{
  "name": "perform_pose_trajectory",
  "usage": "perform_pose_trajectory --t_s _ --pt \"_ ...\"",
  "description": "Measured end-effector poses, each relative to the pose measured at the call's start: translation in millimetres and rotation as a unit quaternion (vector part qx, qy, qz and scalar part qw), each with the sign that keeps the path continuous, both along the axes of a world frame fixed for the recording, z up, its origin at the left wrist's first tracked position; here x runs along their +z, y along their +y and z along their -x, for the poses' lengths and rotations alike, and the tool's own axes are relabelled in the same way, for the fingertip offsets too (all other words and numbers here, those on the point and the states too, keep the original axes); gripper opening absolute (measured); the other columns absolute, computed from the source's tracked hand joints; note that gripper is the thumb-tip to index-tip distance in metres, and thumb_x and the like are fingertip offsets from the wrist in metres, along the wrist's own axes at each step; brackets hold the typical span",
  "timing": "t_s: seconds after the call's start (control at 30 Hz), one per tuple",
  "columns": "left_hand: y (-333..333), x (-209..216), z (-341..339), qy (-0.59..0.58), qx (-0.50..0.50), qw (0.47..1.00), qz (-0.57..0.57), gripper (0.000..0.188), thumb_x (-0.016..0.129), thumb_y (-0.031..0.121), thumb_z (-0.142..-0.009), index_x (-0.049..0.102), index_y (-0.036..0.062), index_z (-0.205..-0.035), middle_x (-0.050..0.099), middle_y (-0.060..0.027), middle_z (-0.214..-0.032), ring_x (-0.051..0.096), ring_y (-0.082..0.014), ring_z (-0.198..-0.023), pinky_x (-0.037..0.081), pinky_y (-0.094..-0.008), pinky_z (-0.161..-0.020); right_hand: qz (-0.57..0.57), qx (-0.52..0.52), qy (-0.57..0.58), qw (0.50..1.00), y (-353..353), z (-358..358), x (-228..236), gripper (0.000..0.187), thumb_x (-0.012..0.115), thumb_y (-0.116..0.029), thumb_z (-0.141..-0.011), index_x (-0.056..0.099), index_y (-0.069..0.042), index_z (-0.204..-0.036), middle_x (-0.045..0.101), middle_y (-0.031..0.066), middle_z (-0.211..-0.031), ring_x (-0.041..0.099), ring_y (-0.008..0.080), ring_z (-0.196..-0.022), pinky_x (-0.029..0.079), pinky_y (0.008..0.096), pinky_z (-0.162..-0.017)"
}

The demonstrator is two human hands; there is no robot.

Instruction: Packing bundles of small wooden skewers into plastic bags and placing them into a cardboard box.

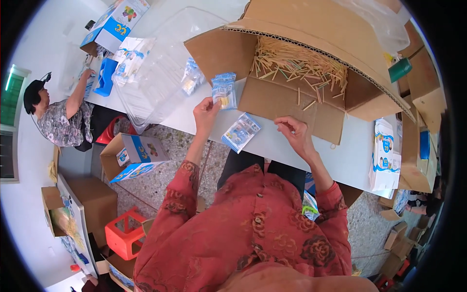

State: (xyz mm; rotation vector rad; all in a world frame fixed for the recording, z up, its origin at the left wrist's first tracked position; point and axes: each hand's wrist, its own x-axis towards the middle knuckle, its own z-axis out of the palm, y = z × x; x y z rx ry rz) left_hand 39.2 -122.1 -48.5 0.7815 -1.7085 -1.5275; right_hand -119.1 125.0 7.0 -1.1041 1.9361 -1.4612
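My left hand (206, 112) pinches a small blue-and-white packet (224, 92) with something yellow showing through it. That packet appears to overlap others at the box's left flap. Just in front of me, a larger blue-and-white plastic pouch (242, 132) lies at the table's near edge, between my hands. My right hand (296, 136) hovers by the box's front flap, its fingers curled together; whatever may be between the fingertips is too small to make out. Beyond it, an open cardboard box (292, 104) lies on its side, holding many thin pastel sticks (296, 61), some spilled onto the flap.
A clear plastic tray (146, 92) with packets (192, 78) stands left of the box. Stacked printed sheets or bags (383, 155) lie at the table's right end. Across the left side, another person (65, 114) works. A printed carton (136, 155) and red stool (124, 233) stand below left.
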Motion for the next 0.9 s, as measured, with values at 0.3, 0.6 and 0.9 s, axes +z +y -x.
perform_pose_trajectory --t_s 0.3,0.6,0.9 --pt "-14.6 -9.0 4.4 -0.104 0.07 0.974 0.189 0.038 0.074 0.01 -0.074 0.057 0.0004 -0.106 0.062 -0.0077 -0.101 0.059 -0.0116 -0.082 0.05 -0.0248 -0.069 0.003 0.041 0.048 0.998 -67.8 7.5 -9.8 0.03 0.062 -0.007 -0.083 0.058 -0.004 -0.112 0.064 0.0073 -0.095 0.062 0.015 -0.084 0.051 0.0278 -0.074" --pt "-31.3 0.7 8.5 -0.168 -0.048 0.971 0.166 0.058 0.076 0.011 -0.069 0.052 0.0021 -0.121 0.064 -0.0083 -0.103 0.061 -0.016 -0.09 0.048 -0.0288 -0.078 -0.01 0.065 0.012 0.998 -172.4 19.2 -50.8 0.052 0.071 -0.009 -0.073 0.047 -0.002 -0.119 0.062 0.0098 -0.104 0.059 0.0156 -0.093 0.049 0.0302 -0.079" --pt "-16.4 8.4 -11.4 -0.089 -0.072 0.977 0.18 0.052 0.074 0.005 -0.067 0.055 0.0004 -0.116 0.062 -0.0081 -0.102 0.059 -0.017 -0.094 0.046 -0.0293 -0.086 -0.026 0.153 -0.016 0.988 -153.2 -5.7 -16.0 0.052 0.073 -0.02 -0.07 0.052 0.0 -0.113 0.065 0.0125 -0.095 0.063 0.0177 -0.086 0.05 0.0314 -0.075"
